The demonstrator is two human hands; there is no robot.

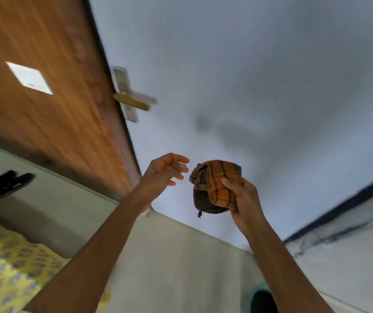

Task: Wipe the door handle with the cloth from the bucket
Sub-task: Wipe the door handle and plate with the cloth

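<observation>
I logged the right hand (pixel 245 199) gripping the bunched orange plaid cloth (pixel 215 186), thumb pressed across its front and the other fingers hidden behind it. The left hand (pixel 166 169) was empty, fingers spread and loosely curled, just beside the cloth without touching it. The door handle (pixel 133 101) stood well apart, above both hands, on the edge of the wooden door (pixel 41 105). The white plate (pixel 29 77) on the door was too blurred for me to read any writing.
</observation>
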